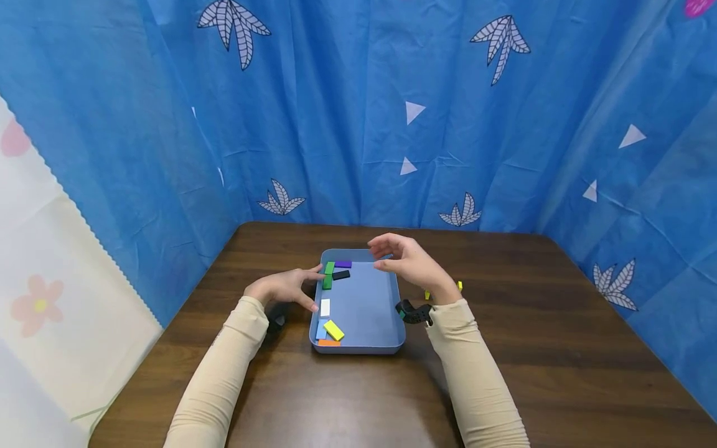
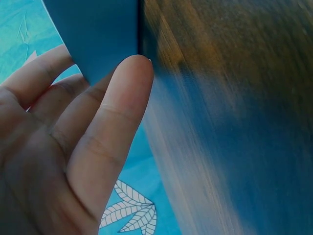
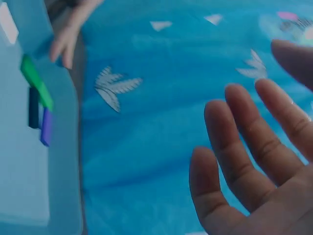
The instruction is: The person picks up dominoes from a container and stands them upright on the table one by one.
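A shallow blue tray (image 1: 366, 311) holds several coloured blocks. My left hand (image 1: 287, 288) is at the tray's left rim, fingers extended over it; in the left wrist view its thumb (image 2: 128, 90) overlaps the tray's wall (image 2: 100, 36). By those fingertips lie green blocks (image 1: 327, 282), with a black block (image 1: 341, 275) and a purple block (image 1: 343, 264) close by. A white block (image 1: 325, 307) is near the thumb. My right hand (image 1: 413, 264) is raised above the tray's far right corner, fingers spread and slightly bent; the right wrist view shows nothing in it.
At the tray's near left corner are a light blue block (image 1: 321, 330), a tilted yellow block (image 1: 333, 330) and an orange block (image 1: 329, 343). Small yellow pieces (image 1: 460, 285) lie on the brown table (image 1: 560, 348) beyond my right wrist. A blue curtain (image 1: 358, 124) hangs behind.
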Tool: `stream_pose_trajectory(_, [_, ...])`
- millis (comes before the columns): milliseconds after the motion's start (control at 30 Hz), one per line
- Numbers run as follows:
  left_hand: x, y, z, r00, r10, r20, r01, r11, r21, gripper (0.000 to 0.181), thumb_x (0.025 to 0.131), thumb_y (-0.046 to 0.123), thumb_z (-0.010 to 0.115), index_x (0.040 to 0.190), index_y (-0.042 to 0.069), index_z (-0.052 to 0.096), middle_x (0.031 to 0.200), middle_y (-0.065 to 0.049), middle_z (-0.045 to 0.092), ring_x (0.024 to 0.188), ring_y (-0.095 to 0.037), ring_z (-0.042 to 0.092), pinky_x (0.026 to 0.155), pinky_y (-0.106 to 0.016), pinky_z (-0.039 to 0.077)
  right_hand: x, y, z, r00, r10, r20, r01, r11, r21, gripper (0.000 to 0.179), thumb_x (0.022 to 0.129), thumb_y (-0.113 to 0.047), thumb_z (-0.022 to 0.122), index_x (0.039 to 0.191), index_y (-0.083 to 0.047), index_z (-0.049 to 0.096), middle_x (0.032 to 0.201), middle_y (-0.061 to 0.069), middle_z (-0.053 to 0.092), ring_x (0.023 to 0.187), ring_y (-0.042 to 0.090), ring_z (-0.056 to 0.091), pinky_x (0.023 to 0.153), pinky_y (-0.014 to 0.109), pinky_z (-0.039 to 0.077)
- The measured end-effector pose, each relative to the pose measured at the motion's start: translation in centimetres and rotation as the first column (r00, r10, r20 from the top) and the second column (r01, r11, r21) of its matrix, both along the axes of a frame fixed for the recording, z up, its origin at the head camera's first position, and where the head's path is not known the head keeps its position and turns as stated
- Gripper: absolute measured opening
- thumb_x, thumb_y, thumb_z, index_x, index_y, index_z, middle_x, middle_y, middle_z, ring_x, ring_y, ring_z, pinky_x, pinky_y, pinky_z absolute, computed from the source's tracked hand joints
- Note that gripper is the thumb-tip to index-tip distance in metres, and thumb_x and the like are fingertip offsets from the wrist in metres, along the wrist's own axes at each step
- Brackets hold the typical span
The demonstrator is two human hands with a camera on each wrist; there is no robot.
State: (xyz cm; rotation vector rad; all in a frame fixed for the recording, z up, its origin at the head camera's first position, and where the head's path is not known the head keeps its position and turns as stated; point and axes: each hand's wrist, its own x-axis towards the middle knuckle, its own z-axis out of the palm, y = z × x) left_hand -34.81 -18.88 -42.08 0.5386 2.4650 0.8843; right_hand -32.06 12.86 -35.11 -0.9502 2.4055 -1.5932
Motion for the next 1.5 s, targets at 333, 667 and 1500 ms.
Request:
stream_pose_trajectory(333, [0.4, 0.1, 0.4, 1.000, 0.025, 0.016, -0.025, 1.000, -0.014, 0.088, 0.080, 0.034, 0.084, 0.154, 0.014, 0.040, 0.171, -0.006, 0.008, 0.155, -0.040, 0.014, 0.119, -0.067, 0.020, -1.4, -3.7, -1.6, 0.973, 0.209, 0.100, -0.229, 0.933, 0.277, 0.043, 0.091, -0.003, 0.070, 0.132, -0.004, 0.058, 0.119, 0.013, 0.064, 0.115, 0.030, 0.060, 0.094, 0.035, 0.056])
stream_pose_trajectory(667, [0.4, 0.2, 0.4, 1.000, 0.001, 0.003, -0.001, 1.000, -0.007, 0.087, 0.082, 0.030, 0.083, 0.154, 0.010, 0.039, 0.170, -0.009, 0.009, 0.154, -0.041, 0.017, 0.118, -0.067, 0.023, -1.4, -6.4, -4.5, 0.918, 0.302, 0.258, -0.387, 0.825, 0.411, 0.056, 0.088, -0.003, 0.073, 0.140, -0.004, 0.052, 0.138, 0.020, 0.055, 0.127, 0.036, 0.054, 0.097, 0.039, 0.055])
stream_pose_trajectory(1500, [0.1, 0.1, 0.3, 1.000, -0.026, -0.016, 0.025, 0.999, -0.022, 0.088, 0.083, 0.033, 0.082, 0.155, 0.010, 0.037, 0.170, -0.009, 0.008, 0.154, -0.040, 0.015, 0.119, -0.066, 0.022, -1.2, -8.7, -7.0, 0.926, 0.265, 0.271, -0.379, 0.655, 0.654, 0.055, 0.082, -0.010, 0.082, 0.130, -0.021, 0.058, 0.110, -0.004, 0.056, 0.102, 0.013, 0.051, 0.090, 0.027, 0.049])
